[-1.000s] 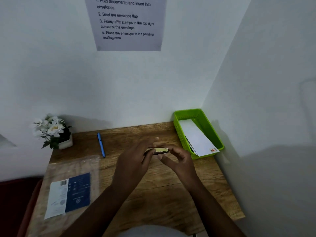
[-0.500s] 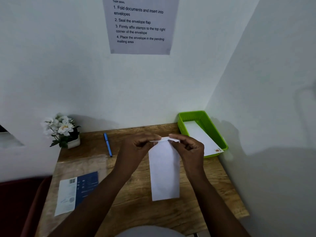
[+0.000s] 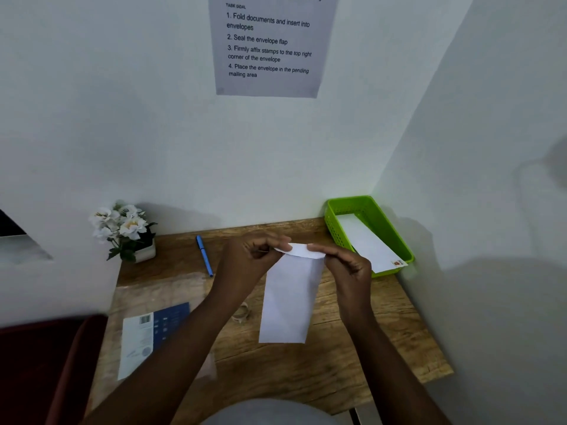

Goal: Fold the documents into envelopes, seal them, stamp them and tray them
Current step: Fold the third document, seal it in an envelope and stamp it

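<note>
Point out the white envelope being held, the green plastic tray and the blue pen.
white paper envelope (image 3: 288, 302), head view, middle of its flat body below the flap
green plastic tray (image 3: 336, 233), head view, perforated left wall
blue pen (image 3: 205, 256), head view, middle of the barrel

The sheet (image 3: 270, 47) on the wall above the desk (image 3: 352, 372) reads "TASK GOAL", then four numbered steps, starting "Fold documents and insert into envelopes"
</note>
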